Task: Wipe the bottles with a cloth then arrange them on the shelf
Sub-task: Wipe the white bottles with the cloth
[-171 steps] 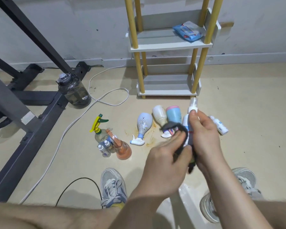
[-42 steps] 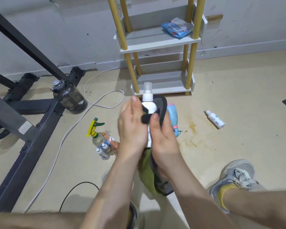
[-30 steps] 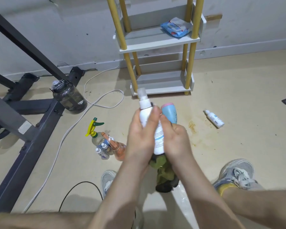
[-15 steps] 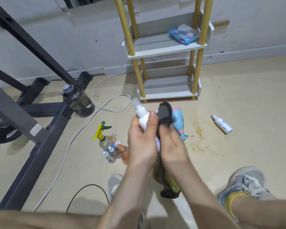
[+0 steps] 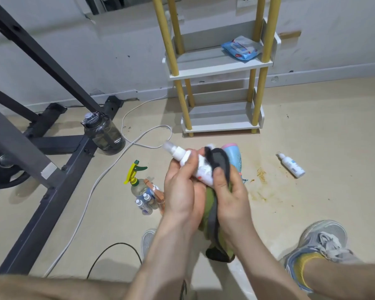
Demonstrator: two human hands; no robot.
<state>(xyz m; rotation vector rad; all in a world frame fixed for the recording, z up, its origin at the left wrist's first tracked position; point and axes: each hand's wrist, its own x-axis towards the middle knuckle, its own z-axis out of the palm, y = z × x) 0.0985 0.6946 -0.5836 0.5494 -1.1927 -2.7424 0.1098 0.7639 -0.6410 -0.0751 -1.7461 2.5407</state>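
The left hand [image 5: 181, 191] grips the white spray bottle [image 5: 198, 167], tilted above the floor [image 5: 312, 213] before the shelf [image 5: 221, 124]; the right hand [image 5: 231, 198] pinches the cloth [image 5: 220, 163] against it. Turning the bottle should bring every side under the cloth.

I see left hand [image 5: 182, 191] gripping white spray bottle [image 5: 200, 167], nozzle tilted up-left. Right hand [image 5: 230, 195] pinches dark cloth [image 5: 220, 163] against its body. Blue bottle [image 5: 233, 152] on floor just behind. Small white bottle [image 5: 291, 165] lies right. Shelf [image 5: 221, 126] at wall, blue packet [image 5: 240, 48] on upper tier.
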